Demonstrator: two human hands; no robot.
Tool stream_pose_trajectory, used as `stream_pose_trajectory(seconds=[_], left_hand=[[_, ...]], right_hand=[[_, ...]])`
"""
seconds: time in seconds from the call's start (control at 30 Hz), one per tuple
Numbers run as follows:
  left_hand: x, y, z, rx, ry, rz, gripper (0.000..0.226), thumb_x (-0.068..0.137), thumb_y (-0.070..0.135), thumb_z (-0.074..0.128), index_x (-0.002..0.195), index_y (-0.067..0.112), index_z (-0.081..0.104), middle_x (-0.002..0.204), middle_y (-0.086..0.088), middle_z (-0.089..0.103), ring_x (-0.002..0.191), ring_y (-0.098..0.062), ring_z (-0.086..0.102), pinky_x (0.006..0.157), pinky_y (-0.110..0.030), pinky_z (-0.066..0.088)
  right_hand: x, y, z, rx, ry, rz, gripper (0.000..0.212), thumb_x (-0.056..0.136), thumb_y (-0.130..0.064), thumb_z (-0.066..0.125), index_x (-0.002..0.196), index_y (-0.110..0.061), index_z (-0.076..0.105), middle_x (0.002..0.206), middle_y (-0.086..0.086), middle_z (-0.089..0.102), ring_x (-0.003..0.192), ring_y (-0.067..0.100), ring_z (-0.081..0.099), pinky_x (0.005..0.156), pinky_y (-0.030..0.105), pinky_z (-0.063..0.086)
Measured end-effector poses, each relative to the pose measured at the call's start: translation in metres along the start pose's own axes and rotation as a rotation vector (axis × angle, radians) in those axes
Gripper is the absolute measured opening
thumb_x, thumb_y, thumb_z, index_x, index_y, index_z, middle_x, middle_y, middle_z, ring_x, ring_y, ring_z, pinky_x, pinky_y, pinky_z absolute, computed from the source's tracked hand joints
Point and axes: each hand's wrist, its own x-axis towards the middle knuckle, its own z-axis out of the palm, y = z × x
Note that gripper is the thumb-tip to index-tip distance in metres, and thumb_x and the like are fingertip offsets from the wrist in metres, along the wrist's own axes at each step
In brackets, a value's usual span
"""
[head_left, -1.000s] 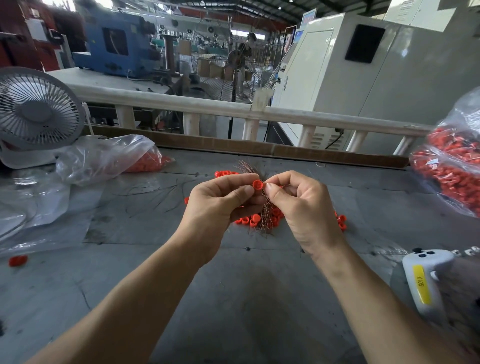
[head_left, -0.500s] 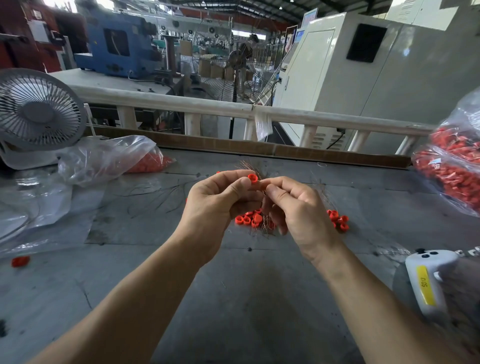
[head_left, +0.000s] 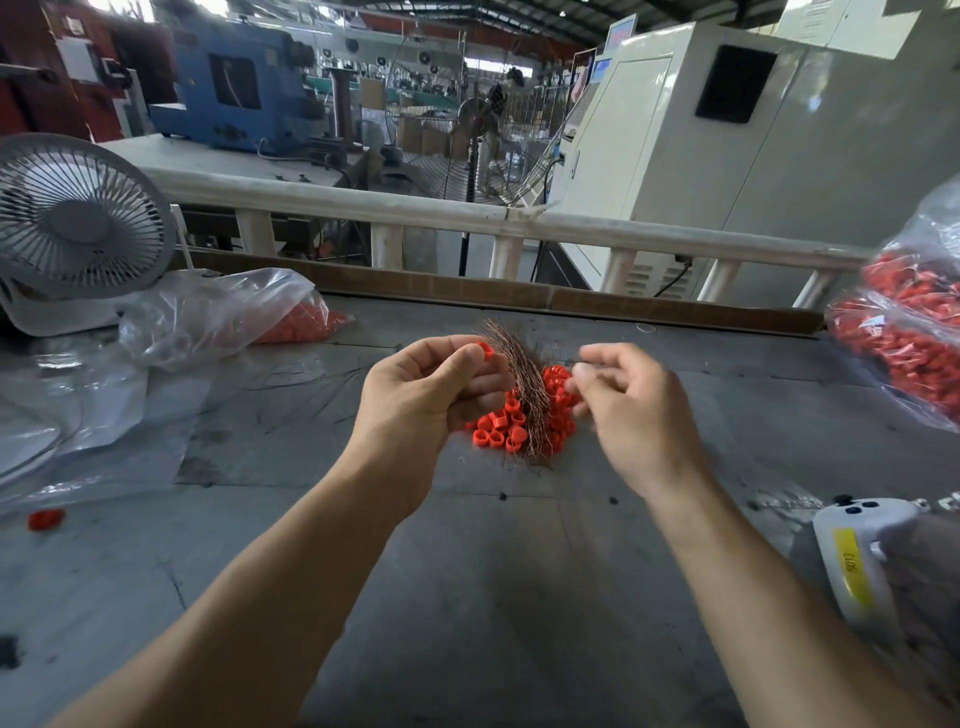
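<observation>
**Ring up, wires beside it, right hand blurred**

On my far left the desk fan (head_left: 78, 218) faces the bench. Just beside it a clear bag (head_left: 218, 312) lies slumped on its side with orange-red parts in its far end, which I take for spare stock. A stray red piece (head_left: 45, 518) sits alone near the left edge of the grey table (head_left: 467, 597).

The working supply is in the middle. A pile of red rings (head_left: 493, 434) lies on the table right under both hands, I'd say so the next one is a short reach away.

My left hand (head_left: 421, 400) holds the red ring (head_left: 485, 351) raised above that pile, its opening towards the right hand, apparently ready for a wire to go through. The bundle of copper wires (head_left: 519, 384) stands upright in the same hand, so strands can be drawn off beside the ring.

The left thumb and forefinger are closed tight on the ring. The lower fingers are curled round the bundle.

My right hand (head_left: 639, 410) hovers just right of the bundle. Its fingers are loosely curled, with thumb and forefinger tips close together. Through the blur I cannot tell whether a strand is between them.

Further right lie a white controller (head_left: 857, 561) and a full bag of red parts (head_left: 914, 338).
</observation>
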Motion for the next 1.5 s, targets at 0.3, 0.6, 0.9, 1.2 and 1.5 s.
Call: stream_pose_trajectory(seconds=[0.3,0.6,0.9,1.2,1.5], left_hand=[[0.001,-0.001,-0.001,0.030,0.084,-0.014,0.008,0.097,0.005,0.064,0.100,0.001,0.071,0.092,-0.019,0.076,0.078,-0.024,0.074,0.070,-0.029,0.061],[0.002,-0.002,-0.001,0.044,0.080,-0.015,0.010,0.098,0.006,0.064,0.103,-0.002,0.070,0.090,-0.018,0.075,0.075,-0.022,0.072,0.070,-0.029,0.062],[0.003,-0.005,-0.003,0.050,0.055,-0.013,0.011,0.098,0.007,0.065,0.103,-0.001,0.070,0.091,-0.018,0.076,0.077,-0.024,0.073,0.070,-0.030,0.062],[0.000,-0.007,-0.001,0.081,-0.094,-0.052,0.016,0.095,0.012,0.067,0.106,0.000,0.070,0.096,-0.021,0.076,0.084,-0.028,0.075,0.074,-0.032,0.061],[0.001,-0.010,-0.001,0.133,-0.093,-0.011,0.012,0.095,0.009,0.068,0.104,0.002,0.072,0.093,-0.020,0.076,0.085,-0.030,0.075,0.075,-0.033,0.061]], right_hand=[[0.008,0.028,-0.006,-0.577,-0.077,0.103,0.013,0.090,-0.029,0.071,0.078,-0.030,0.072,0.068,-0.018,0.063,0.069,0.011,0.059,0.058,0.023,0.040],[0.008,0.024,0.013,-0.692,-0.022,0.052,0.021,0.091,-0.042,0.072,0.077,-0.027,0.068,0.071,-0.008,0.060,0.077,0.024,0.063,0.065,0.028,0.041],[0.006,0.019,0.007,-0.197,-0.001,0.014,0.014,0.088,-0.026,0.076,0.077,-0.023,0.069,0.066,-0.008,0.068,0.062,0.006,0.063,0.056,0.024,0.044],[-0.011,-0.009,0.016,0.451,-0.215,-0.147,0.007,0.087,-0.024,0.075,0.091,-0.029,0.076,0.091,0.004,0.077,0.080,0.012,0.070,0.069,0.022,0.053],[-0.015,-0.013,0.013,0.398,-0.213,-0.115,0.010,0.084,-0.033,0.076,0.089,-0.024,0.076,0.082,-0.002,0.076,0.078,0.009,0.070,0.072,0.024,0.054]])
